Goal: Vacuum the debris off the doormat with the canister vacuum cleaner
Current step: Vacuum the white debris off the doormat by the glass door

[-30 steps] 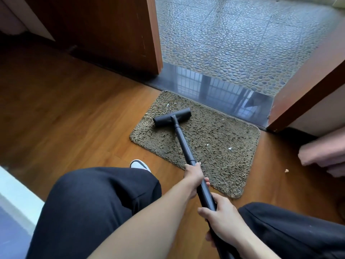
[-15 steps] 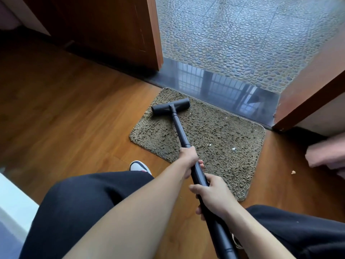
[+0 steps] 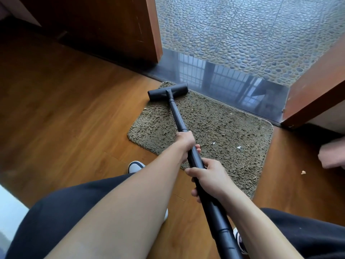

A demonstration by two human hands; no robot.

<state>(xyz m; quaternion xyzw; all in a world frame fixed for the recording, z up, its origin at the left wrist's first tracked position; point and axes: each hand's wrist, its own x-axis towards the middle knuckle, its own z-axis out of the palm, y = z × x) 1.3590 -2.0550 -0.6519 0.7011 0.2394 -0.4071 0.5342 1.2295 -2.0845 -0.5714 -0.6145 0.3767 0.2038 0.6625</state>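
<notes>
Doormat (image 3: 214, 131): shaggy, brown, on the wooden floor (image 3: 74, 109).
Floor nozzle (image 3: 168, 91): black, on the doormat's far left corner.
Wand (image 3: 179, 118): slants back from the nozzle across the doormat's left part.
Left hand (image 3: 186, 143): clasps the wand above the doormat's near edge.
Right hand (image 3: 211, 178): clasps the wand just short of that edge.
Debris (image 3: 239, 147): pale scraps on the doormat's right half.

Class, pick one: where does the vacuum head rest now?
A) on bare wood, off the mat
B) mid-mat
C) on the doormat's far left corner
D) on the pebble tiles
C: the vacuum head sits on the doormat's far left corner, beside the dark threshold.
</notes>
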